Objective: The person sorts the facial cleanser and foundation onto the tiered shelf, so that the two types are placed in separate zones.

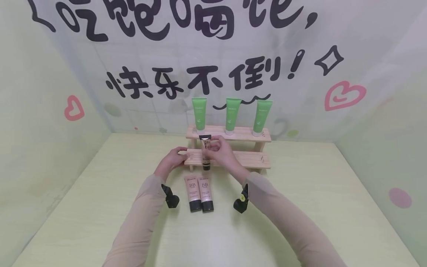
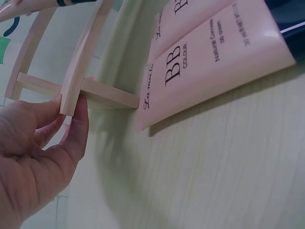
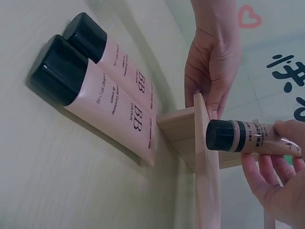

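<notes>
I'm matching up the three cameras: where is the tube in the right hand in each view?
Head: the held tube is just left of centre, below mid-height.
Left wrist: top-left corner, partly cut off.
Right wrist: right of centre, just below mid-height.
Shared landmark: the two pink BB tubes lying flat.

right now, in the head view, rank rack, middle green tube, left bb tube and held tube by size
1. Rack, clearly largest
2. Middle green tube and left BB tube, too alike to rank
3. Held tube, slimmest, though partly covered

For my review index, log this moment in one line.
left grip: pinches rack | right grip: holds small tube, cap down | two BB tubes: on table
</notes>
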{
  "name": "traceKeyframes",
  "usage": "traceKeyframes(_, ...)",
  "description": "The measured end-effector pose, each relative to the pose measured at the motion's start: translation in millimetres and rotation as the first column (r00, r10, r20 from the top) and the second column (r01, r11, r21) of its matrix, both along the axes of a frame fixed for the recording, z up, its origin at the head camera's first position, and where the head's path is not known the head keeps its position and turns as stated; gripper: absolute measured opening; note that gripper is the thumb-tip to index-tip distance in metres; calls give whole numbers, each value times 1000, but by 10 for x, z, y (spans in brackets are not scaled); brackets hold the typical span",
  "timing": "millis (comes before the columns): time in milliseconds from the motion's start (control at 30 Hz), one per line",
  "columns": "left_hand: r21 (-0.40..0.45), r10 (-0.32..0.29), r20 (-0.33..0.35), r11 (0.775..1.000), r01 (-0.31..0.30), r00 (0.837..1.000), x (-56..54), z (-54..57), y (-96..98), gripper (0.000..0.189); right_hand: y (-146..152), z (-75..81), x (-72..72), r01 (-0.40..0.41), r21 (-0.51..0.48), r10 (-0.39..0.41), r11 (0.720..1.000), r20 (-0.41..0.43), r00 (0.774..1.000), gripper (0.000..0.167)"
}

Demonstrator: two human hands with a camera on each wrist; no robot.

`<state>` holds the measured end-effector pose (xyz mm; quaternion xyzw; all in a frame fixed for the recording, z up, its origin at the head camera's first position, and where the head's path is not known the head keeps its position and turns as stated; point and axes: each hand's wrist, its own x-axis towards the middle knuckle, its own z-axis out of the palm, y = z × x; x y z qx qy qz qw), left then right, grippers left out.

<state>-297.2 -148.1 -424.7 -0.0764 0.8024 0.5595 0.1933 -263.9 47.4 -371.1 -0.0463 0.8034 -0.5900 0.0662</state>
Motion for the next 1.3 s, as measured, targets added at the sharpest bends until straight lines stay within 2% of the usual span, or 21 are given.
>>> traceKeyframes(333,-13,-4,-2,1000,4,1000,24,29,13,47,-88,-56,-112,26,-49,-29,998,-72,997,59)
traceKeyframes(567,-4,0,-22,1000,0,1000,17,24,17,47,-108,-123,-156,24,-35,-29,999,-138,990,51)
traceKeyframes(833,-38,-4,-7,999,4,1000,24,12,22,46,-149,-184,-186,22,-37,-28,999,-174,984,45)
traceKeyframes(1167,-33,0,-8,999,-1,1000,28,18,14,46,-165,-223,-213,-12,8,14,1000,-200,980,45)
traceKeyframes(1300,-18,3,-10,1000,-3,1000,27,17,-6,46,-179,-224,-213,-32,20,35,999,-186,982,49)
